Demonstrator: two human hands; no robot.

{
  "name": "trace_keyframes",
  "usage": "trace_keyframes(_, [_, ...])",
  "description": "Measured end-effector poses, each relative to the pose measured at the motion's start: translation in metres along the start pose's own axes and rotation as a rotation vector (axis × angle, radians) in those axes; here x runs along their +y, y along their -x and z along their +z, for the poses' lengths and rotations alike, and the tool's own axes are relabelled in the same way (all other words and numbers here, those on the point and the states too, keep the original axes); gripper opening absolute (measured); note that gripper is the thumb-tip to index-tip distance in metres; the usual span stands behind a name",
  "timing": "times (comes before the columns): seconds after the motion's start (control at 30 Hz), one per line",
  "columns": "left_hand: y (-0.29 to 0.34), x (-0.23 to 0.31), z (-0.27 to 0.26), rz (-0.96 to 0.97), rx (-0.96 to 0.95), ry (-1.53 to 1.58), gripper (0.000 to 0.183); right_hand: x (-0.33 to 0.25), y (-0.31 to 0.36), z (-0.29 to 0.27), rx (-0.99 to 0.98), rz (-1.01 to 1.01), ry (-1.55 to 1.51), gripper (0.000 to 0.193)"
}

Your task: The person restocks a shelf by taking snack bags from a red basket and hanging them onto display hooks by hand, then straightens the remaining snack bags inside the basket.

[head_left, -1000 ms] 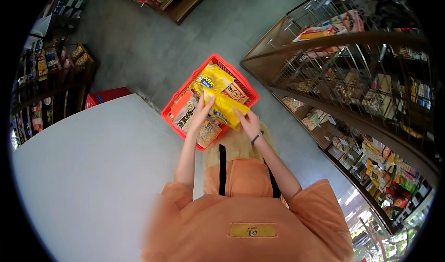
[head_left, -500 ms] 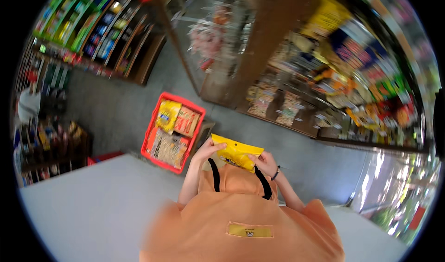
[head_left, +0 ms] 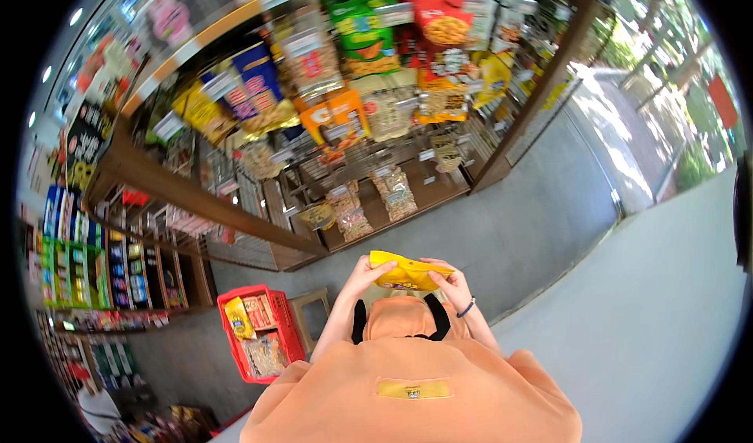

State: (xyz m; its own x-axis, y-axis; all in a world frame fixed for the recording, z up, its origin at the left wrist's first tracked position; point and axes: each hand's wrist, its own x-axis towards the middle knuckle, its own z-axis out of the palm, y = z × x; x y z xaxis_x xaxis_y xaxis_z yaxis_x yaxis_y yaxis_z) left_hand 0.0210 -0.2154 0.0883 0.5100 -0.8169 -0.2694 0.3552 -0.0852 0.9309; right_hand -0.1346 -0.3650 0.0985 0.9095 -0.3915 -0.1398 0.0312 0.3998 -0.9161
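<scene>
- The bare left hand (head_left: 362, 277) is closed on the left end of a shiny yellow plastic snack bag (head_left: 409, 273), the bare right hand (head_left: 453, 288) on its right end.
- The bag sits in front of the person's body, well apart from the red plastic basket (head_left: 295, 333) at lower left.
- A slackened pinch could drop it onto the smooth grey floor (head_left: 510, 231).
- Hard, uneven pulling might split the film.

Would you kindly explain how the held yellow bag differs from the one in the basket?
The left hand and right hand grip the held bag; the basket bag lies in the red basket. The held bag stretches sideways in view, the basket bag more up-and-down. Both are yellow.
</scene>
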Motion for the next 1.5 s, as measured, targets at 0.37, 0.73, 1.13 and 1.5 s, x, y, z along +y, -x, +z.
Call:
trace_keyframes(0.37, [-0.067,0.025,0.116,-0.063,-0.316,-0.188,0.027,-0.044,0.028,-0.088,0.356,-0.043,-0.087,0.013])
trace_keyframes(0.73, [-0.162,0.044,0.148,-0.138,-0.378,-0.145,0.035,-0.068,-0.040,-0.145,0.594,-0.080,-0.086,0.019])
trace_keyframes(1.13, [-0.313,0.066,0.172,-0.042,-0.185,-0.072,0.023,-0.114,-0.162,-0.219,0.560,-0.052,0.057,0.019])
trace_keyframes(1.5, [-0.413,0.077,0.179,-0.036,-0.017,0.009,0.021,-0.143,-0.267,-0.275,0.475,0.028,0.044,0.021])
